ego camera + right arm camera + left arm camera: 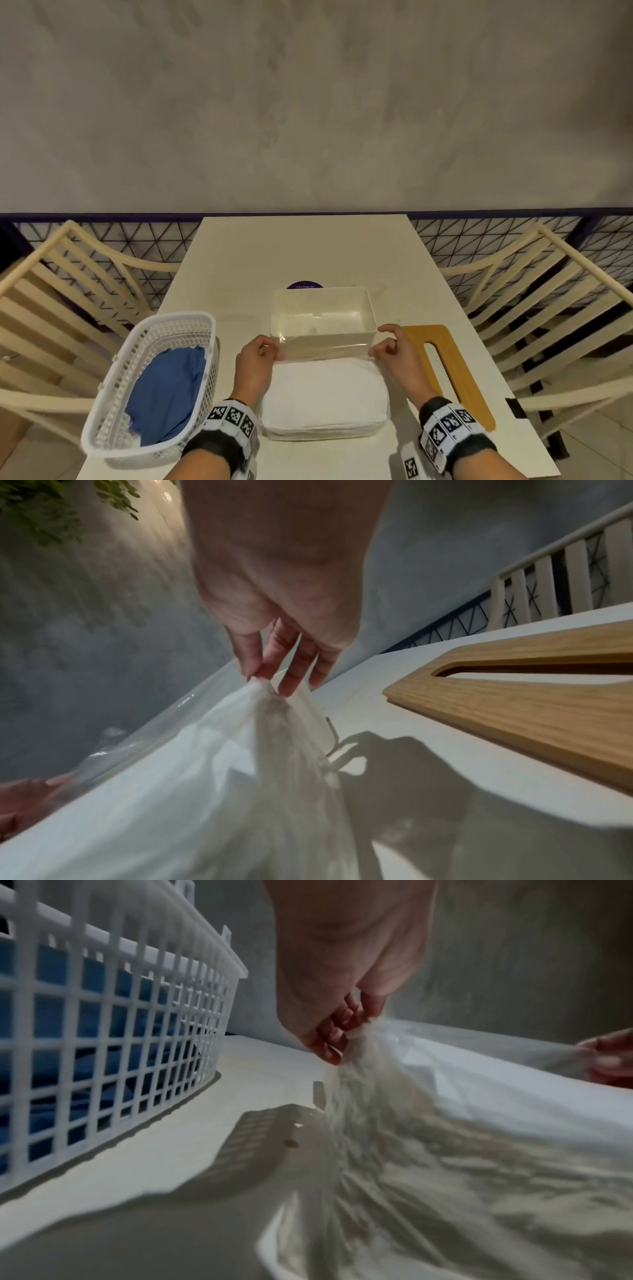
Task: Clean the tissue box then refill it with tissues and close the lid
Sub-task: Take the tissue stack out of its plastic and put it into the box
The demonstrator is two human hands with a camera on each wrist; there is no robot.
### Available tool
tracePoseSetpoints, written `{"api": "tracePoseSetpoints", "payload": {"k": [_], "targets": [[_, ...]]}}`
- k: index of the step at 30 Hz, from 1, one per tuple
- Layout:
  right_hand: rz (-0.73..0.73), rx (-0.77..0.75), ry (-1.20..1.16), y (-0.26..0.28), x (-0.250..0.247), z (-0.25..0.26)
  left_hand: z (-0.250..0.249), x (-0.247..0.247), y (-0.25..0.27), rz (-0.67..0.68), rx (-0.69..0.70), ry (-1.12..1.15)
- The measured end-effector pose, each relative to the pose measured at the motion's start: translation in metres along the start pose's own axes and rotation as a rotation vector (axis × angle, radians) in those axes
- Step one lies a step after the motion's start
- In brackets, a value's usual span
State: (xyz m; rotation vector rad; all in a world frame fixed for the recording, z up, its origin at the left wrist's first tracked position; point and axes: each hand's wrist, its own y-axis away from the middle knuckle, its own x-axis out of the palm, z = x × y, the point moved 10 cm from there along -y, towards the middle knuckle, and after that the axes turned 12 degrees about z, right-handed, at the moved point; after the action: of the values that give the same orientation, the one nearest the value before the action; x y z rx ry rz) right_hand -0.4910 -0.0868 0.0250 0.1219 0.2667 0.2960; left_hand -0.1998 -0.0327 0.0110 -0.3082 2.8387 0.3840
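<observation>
An open cream tissue box stands mid-table with nothing visible inside. In front of it lies a white stack of tissues in a clear plastic wrapper. My left hand pinches the wrapper's far left corner, seen close in the left wrist view. My right hand pinches the far right corner. The film is stretched up between both hands over the stack's far edge. The wooden lid with its long slot lies flat to the right of the box.
A white lattice basket holding a blue cloth sits at the table's left front, close to my left wrist. A purple round sticker shows behind the box. Slatted chairs flank the table.
</observation>
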Motion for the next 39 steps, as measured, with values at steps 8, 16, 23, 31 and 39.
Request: {"api": "tracePoseSetpoints", "payload": {"k": [8, 16, 23, 31, 39], "targets": [[0.004, -0.027, -0.078, -0.011, -0.001, -0.001, -0.001, 0.005, 0.01, 0.121, 0.066, 0.125], [0.171, 0.098, 0.08, -0.012, 0.022, -0.019, 0.006, 0.016, 0.012, 0.212, 0.0, -0.161], [0.221, 0.268, 0.391, -0.02, 0.026, -0.03, 0.021, 0.021, -0.005, 0.242, -0.307, -0.336], [0.187, 0.377, 0.536, -0.018, 0.003, -0.038, 0.037, 0.004, 0.001, 0.219, -0.502, -0.388], [0.008, 0.094, 0.487, 0.013, -0.012, 0.005, 0.055, -0.008, 0.017, 0.243, -0.37, -0.304]]}}
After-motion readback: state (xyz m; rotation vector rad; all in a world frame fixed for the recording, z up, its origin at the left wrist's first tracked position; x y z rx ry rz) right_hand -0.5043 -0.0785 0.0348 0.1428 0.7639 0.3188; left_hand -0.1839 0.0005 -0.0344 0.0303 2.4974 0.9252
